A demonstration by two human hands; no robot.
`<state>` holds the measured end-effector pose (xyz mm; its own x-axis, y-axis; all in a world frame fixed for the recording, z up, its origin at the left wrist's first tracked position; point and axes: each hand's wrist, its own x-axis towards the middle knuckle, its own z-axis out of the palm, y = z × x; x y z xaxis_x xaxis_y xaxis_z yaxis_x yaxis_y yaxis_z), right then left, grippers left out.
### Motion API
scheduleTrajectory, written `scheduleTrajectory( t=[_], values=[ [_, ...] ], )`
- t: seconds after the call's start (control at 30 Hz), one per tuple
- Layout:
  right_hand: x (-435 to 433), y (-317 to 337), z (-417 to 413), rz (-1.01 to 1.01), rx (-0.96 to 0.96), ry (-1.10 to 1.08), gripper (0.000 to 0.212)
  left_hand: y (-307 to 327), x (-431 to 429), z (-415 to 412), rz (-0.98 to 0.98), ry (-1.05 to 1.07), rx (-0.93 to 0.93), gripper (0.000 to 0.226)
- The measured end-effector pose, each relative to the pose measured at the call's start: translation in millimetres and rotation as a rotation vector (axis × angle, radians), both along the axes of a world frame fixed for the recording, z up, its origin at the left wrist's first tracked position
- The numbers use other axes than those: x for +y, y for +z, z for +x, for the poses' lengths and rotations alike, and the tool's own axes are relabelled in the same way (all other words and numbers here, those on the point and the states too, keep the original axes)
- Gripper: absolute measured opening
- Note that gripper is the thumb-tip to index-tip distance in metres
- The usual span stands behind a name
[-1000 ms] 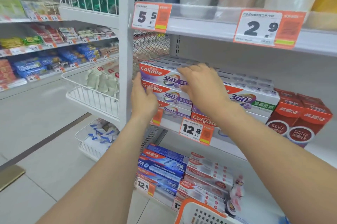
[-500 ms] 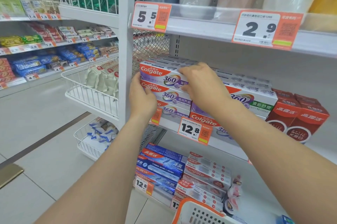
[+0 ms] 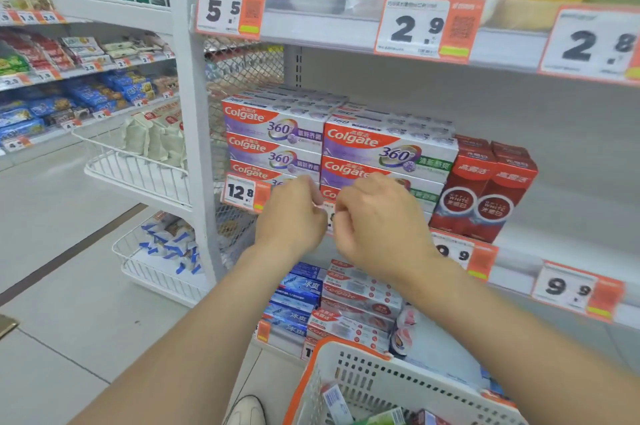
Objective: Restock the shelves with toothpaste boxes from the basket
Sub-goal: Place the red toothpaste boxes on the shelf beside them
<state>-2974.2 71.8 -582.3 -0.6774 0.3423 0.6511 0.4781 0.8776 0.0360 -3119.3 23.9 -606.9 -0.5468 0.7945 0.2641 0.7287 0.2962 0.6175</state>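
Above a white and orange basket (image 3: 415,386), the left hand (image 3: 291,216) and right hand (image 3: 381,227) meet at the shelf (image 3: 519,272) edge. Each grip is narrow with curled fingers and holds no box; whether they pinch a tag cannot be told. Toothpaste boxes (image 3: 334,400) lie in the basket, probably light, stiff, crushable card, best held across the long sides. Higher above the basket, stacked boxes (image 3: 388,147) read "Colgate 360", and price tags (image 3: 242,192) read 12.8, 5.5 and 2.9.

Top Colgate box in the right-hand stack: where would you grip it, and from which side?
The top Colgate box is probably best taken from the front and above, gripped mid-length across its top and long front faces: it lies flat with open space overhead, while the left stack and the red boxes flank its ends.
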Motion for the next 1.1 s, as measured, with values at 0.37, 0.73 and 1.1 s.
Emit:
scheduleTrajectory(
  t=[0.37,0.73,1.1],
  values=[
    [-31,-74,210,-0.745,-1.312,-0.253,0.023,-70,-7,177,-0.897,-0.910,0.310,0.033],
    [3,-129,279,-0.798,-1.350,-0.305,0.032,-249,6,278,-1.060,-0.939,0.426,0.041],
    [18,-134,282,-0.830,-1.320,-0.218,0.025,-347,17,262,-0.781,-0.851,0.278,0.049]
  ],
)
